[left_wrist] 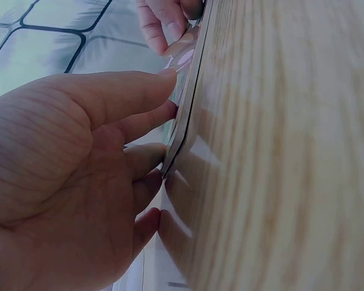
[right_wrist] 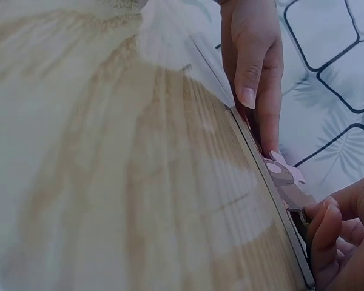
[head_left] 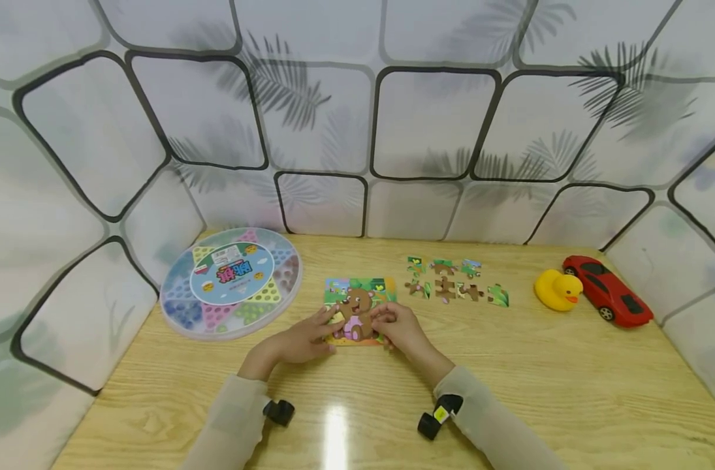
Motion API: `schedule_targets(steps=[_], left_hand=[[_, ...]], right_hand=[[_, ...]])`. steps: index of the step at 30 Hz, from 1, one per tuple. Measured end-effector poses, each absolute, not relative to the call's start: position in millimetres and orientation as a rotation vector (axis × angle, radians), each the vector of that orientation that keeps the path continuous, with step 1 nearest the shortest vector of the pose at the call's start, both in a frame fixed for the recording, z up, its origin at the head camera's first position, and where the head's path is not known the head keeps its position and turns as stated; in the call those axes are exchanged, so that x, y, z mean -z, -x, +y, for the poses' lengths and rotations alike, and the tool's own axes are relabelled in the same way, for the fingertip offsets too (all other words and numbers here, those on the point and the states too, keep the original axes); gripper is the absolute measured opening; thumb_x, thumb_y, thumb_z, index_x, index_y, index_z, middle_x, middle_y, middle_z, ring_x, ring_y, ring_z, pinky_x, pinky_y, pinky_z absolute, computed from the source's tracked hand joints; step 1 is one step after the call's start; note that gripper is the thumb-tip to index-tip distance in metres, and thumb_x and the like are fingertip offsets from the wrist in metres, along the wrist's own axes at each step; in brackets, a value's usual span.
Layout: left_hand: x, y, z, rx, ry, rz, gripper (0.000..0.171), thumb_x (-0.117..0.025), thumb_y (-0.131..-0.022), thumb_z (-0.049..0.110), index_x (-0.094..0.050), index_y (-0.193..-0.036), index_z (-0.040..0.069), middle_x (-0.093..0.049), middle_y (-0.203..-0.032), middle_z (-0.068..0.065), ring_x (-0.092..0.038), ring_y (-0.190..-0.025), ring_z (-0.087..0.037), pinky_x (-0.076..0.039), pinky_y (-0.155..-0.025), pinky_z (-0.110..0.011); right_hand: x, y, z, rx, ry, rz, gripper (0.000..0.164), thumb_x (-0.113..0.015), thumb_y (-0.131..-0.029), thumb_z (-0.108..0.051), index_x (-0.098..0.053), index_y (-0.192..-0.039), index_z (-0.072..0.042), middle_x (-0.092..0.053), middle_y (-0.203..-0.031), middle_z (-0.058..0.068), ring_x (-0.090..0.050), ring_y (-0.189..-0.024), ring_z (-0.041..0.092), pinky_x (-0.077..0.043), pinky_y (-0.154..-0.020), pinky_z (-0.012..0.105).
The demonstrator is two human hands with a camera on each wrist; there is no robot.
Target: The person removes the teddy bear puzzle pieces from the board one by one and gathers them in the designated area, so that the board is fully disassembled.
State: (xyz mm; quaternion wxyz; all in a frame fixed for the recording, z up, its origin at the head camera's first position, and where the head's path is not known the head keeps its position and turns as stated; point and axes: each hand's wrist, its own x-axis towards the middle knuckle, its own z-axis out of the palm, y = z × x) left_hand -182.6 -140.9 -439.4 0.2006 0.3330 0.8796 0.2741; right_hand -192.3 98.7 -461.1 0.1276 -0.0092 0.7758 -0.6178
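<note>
A small jigsaw puzzle [head_left: 363, 285] of a brown bear in a green scene lies flat on the table in the head view. My left hand [head_left: 301, 339] rests along its left side with fingers extended, fingertips on the board's edge and face; the left wrist view shows this palm [left_wrist: 54, 170] side-on. From the right, my right hand [head_left: 403, 329] reaches onto the bear. In the right wrist view its thumb and forefinger pinch a brown and pink puzzle piece [right_wrist: 297, 197], tilted up from the board. The part under the fingers is hidden.
Several loose puzzle pieces [head_left: 444, 288] lie in two rows right of the board. Beyond them sit a yellow rubber duck [head_left: 554, 290] and a red toy car [head_left: 606, 290]. A round Chinese checkers board [head_left: 283, 258] lies at the left. Patterned cloth [head_left: 322, 202] walls the table's back.
</note>
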Motion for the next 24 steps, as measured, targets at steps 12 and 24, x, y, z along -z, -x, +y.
schedule_targets(steps=[12,24], left_hand=[[440,183,-139,-0.749,-0.952,2.459,0.055,-0.052,-0.097,0.023,-0.034,-0.145,0.002,-0.009,-0.156,-0.02,-0.006,-0.141,-0.045,-0.016,-0.109,-0.061],[437,180,-140,-0.745,-0.942,2.468,0.055,-0.053,-0.097,0.022,-0.034,-0.145,0.002,-0.01,-0.156,-0.02,-0.006,-0.141,-0.045,-0.016,-0.109,-0.061]], right_hand=[[460,194,112,1.923,-0.028,2.138,0.02,-0.063,-0.087,0.0,-0.063,-0.108,0.002,-0.062,-0.076,0.003,-0.044,-0.044,0.008,-0.038,-0.039,0.018],[454,204,155,1.97,-0.135,2.157,0.027,-0.06,-0.09,-0.001,-0.058,-0.116,0.005,-0.06,-0.075,0.0,-0.044,-0.046,0.008,-0.038,-0.042,0.018]])
